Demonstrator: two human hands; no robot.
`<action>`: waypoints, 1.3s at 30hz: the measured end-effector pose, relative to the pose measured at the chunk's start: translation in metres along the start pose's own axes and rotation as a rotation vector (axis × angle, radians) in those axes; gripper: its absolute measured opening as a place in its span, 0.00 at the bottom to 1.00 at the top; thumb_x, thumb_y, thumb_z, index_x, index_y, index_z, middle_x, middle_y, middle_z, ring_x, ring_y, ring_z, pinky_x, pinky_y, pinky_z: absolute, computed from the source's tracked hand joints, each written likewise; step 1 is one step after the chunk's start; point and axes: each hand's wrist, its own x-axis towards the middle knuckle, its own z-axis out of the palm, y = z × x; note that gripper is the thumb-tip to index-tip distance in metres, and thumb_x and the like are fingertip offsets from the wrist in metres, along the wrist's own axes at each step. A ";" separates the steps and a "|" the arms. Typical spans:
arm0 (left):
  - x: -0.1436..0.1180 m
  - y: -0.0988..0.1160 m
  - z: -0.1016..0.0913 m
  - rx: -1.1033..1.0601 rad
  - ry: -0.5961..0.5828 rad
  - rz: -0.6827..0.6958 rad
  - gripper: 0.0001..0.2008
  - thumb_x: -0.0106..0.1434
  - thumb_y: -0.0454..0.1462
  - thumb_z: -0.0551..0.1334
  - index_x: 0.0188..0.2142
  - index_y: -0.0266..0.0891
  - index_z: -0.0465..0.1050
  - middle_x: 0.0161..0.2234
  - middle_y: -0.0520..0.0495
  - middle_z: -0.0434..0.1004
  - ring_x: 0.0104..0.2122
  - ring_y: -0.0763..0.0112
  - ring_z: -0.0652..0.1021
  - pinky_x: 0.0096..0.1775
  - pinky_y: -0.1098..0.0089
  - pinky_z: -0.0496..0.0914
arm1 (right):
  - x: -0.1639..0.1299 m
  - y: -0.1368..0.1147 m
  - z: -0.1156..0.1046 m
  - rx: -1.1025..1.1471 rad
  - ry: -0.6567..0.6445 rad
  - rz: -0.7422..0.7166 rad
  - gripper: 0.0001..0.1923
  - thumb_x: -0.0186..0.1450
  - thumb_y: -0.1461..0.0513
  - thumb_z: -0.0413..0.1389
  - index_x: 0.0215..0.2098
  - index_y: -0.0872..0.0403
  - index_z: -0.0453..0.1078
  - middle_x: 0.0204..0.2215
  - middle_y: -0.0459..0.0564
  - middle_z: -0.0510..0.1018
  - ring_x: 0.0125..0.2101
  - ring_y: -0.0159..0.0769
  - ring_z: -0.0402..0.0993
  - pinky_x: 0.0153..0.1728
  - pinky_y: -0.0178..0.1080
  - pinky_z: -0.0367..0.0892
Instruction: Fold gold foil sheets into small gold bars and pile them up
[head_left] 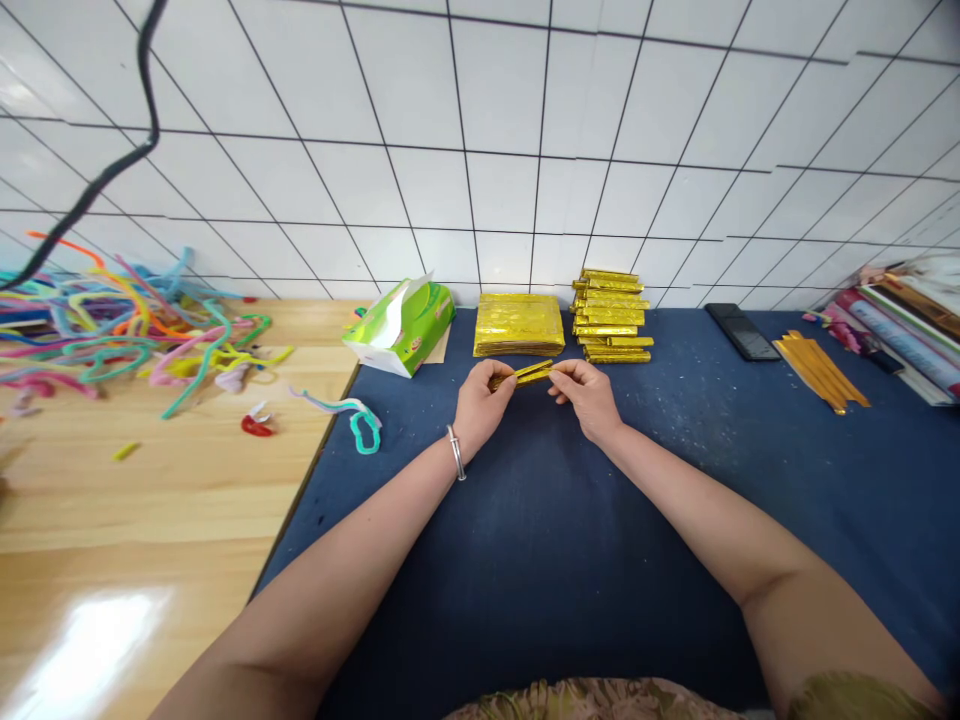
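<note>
Between my two hands is a narrow folded strip of shiny gold foil paper (533, 373), held above the dark blue table cover. My left hand (484, 400), with a silver bangle at the wrist, pinches its left end between thumb and fingers. At the right end, the thumb and fingertips of my right hand (589, 398) are closed on the same strip. Just beyond my hands lies a flat stack of gold foil paper sheets (519, 324). To its right, a pile of rolled or folded gold foil pieces (609, 315) rests against the wall.
A green tissue box (411, 325) stands back left. Tangled coloured pipe cleaners (142, 330) cover the wooden table at left; a twisted teal one (366, 430) lies on the blue cover. Rightward are a black phone (742, 331), orange-gold strips (821, 370) and stacked books (907, 335).
</note>
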 end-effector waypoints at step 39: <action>-0.004 0.006 0.001 0.149 -0.053 0.222 0.06 0.65 0.35 0.56 0.39 0.40 0.70 0.35 0.48 0.72 0.37 0.70 0.72 0.40 0.69 0.68 | 0.003 0.006 -0.002 0.038 -0.001 0.066 0.12 0.57 0.54 0.59 0.33 0.52 0.67 0.25 0.42 0.72 0.24 0.29 0.72 0.21 0.30 0.66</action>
